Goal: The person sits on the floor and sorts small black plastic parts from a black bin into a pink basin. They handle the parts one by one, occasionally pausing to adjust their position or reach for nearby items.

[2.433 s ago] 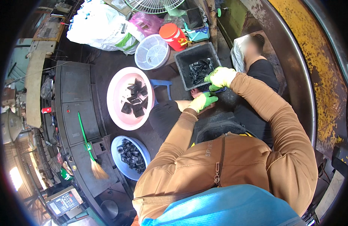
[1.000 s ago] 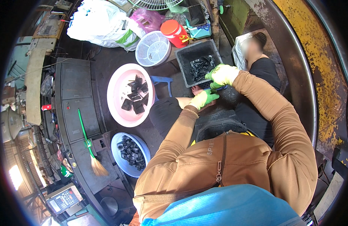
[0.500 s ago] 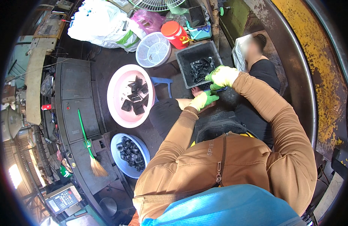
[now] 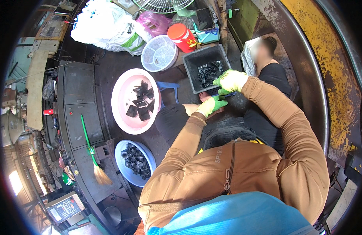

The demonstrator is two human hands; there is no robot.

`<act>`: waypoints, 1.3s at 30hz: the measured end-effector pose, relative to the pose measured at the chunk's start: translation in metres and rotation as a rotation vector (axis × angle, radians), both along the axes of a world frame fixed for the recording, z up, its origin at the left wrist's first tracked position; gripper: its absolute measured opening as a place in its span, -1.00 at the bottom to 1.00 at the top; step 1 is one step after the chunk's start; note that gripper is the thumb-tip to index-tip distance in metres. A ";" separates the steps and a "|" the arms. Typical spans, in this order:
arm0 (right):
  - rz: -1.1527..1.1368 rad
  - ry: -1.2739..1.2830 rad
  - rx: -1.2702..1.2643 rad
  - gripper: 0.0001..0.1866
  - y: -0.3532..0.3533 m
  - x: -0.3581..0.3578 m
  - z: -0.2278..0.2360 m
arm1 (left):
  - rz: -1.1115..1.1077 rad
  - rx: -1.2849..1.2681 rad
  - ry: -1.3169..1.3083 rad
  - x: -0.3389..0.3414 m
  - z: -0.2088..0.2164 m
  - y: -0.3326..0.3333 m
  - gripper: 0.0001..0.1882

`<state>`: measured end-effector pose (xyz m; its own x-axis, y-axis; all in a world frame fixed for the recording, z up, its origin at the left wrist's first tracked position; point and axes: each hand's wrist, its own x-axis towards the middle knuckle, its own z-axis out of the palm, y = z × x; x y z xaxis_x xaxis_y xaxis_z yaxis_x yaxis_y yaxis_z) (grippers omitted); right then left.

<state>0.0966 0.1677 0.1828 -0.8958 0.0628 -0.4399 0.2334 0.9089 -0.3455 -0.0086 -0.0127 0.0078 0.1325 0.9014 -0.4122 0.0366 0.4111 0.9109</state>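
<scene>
Both of my hands wear yellow-green gloves and are close together in front of me. My left hand (image 4: 211,105) has its fingers curled inward, near a bare foot (image 4: 204,96). Just right of it and farther away, my right hand (image 4: 231,81) is closed at the near right corner of a dark grey crate (image 4: 193,80). Anything in my fingers is too small or hidden to make out. Inside the crate lie several thin black pieces (image 4: 209,73).
A pink basin (image 4: 119,111) with black box-like parts (image 4: 143,113) and a blue basin (image 4: 151,156) of small black parts stand left. Behind are a white basket (image 4: 159,53), a red container (image 4: 180,33) and a white sack (image 4: 106,27). Another person (image 4: 273,78) is at the right.
The view has shifted very slightly. My hands stay close together in nearly the same place, with only small finger movement.
</scene>
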 end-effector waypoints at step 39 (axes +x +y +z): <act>-0.056 -0.031 -0.020 -0.49 -0.002 0.002 0.008 | -0.084 -0.094 0.183 0.006 0.044 0.006 -0.68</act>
<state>0.0985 0.1656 0.1910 -0.8771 0.1031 -0.4690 0.2944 0.8871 -0.3555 -0.0024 -0.0065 0.0516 0.1209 0.8466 -0.5183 0.2350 0.4829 0.8436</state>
